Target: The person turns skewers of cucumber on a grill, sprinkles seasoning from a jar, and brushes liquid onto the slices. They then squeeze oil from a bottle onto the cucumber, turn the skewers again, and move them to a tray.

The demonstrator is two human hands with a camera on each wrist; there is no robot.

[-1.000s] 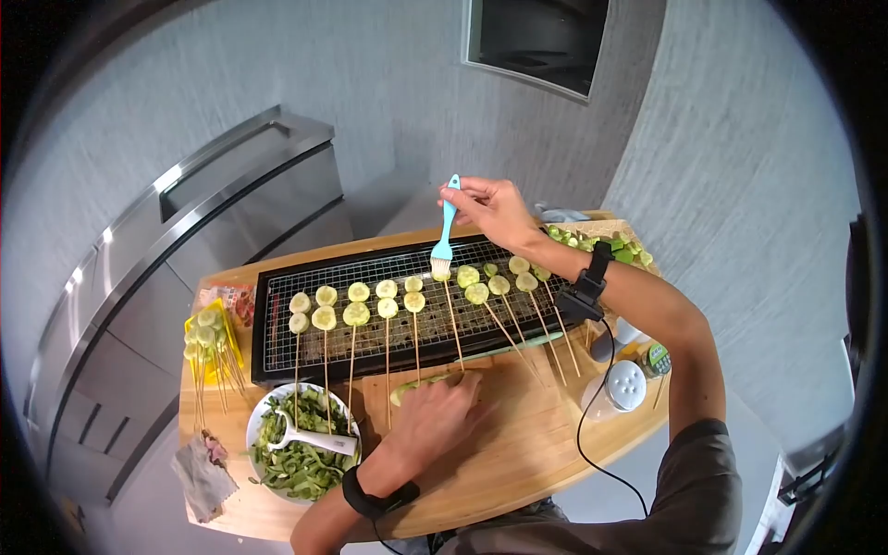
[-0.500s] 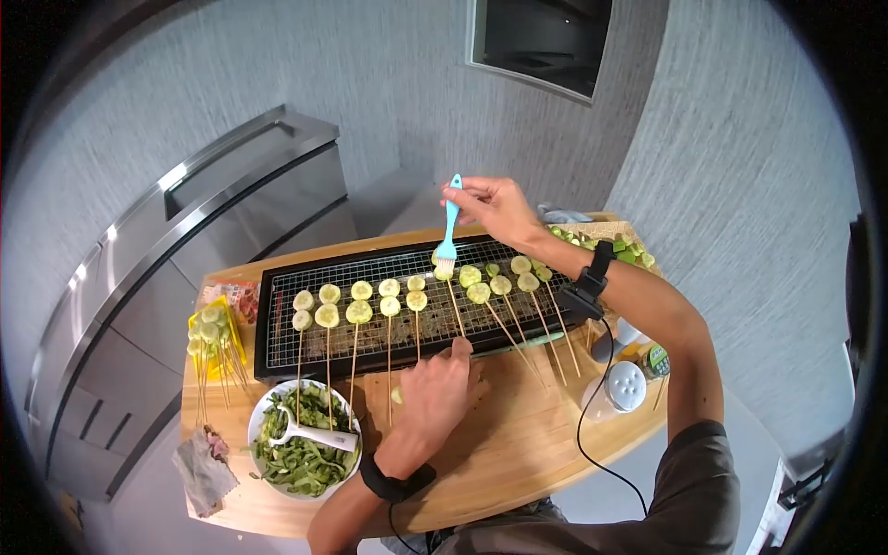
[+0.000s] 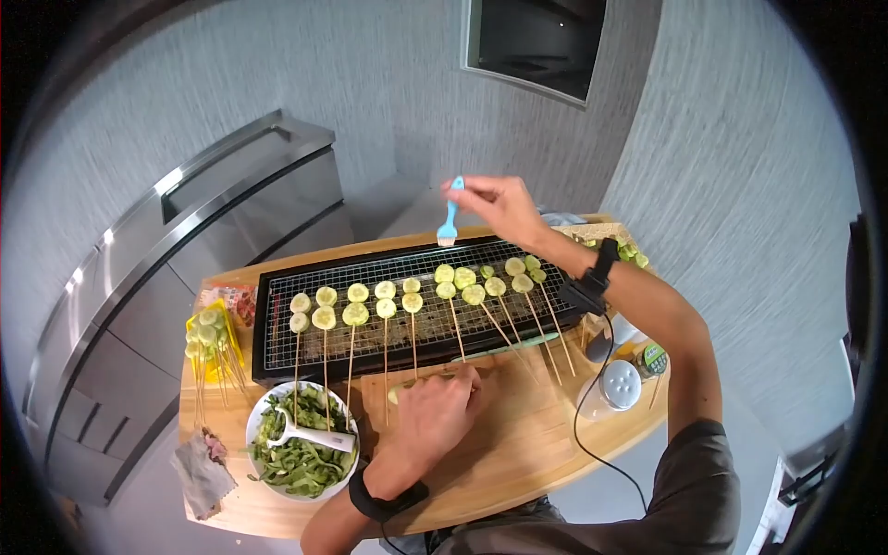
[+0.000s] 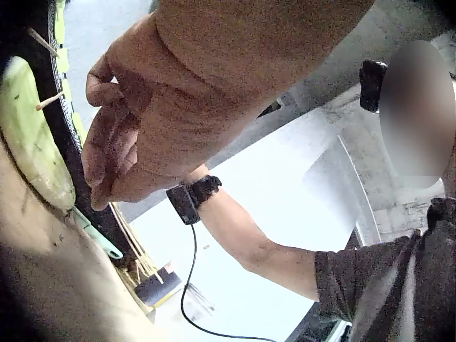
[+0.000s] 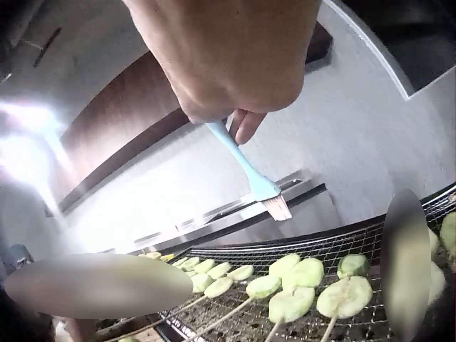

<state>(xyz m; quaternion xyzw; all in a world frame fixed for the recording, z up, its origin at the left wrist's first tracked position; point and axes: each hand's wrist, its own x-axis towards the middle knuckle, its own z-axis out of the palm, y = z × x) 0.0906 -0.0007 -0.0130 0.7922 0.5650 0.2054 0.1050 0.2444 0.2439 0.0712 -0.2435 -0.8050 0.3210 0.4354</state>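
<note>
My right hand point(image 3: 504, 205) pinches the blue handle of a basting brush point(image 3: 449, 222). Its pale bristles point(image 5: 276, 207) hang above the far side of the wire grill rack point(image 3: 370, 344), off the cucumber slices. Below the brush lies a skewer with two cucumber slices point(image 3: 445, 282), its stick pointing toward me. My left hand point(image 3: 435, 412) hovers at the grill's near edge, close to that stick's end. In the left wrist view its fingers point(image 4: 107, 146) are loosely curled, with nothing visible in them. A peeled cucumber piece point(image 4: 35, 132) lies beside the left hand, mostly hidden from the head view.
Several cucumber skewers point(image 3: 355, 314) line the rack. At front left stands a white bowl point(image 3: 256, 442) of green peelings with a white peeler point(image 3: 314, 437) across it. More skewers rest on a yellow tray point(image 3: 238, 344). A shaker jar point(image 3: 618, 388) and a green-labelled jar point(image 3: 653, 359) stand right.
The brush has lifted off the cucumber slices and moved up and away. My left hand moved up to the skewer's stick, then drew back slightly toward me.
</note>
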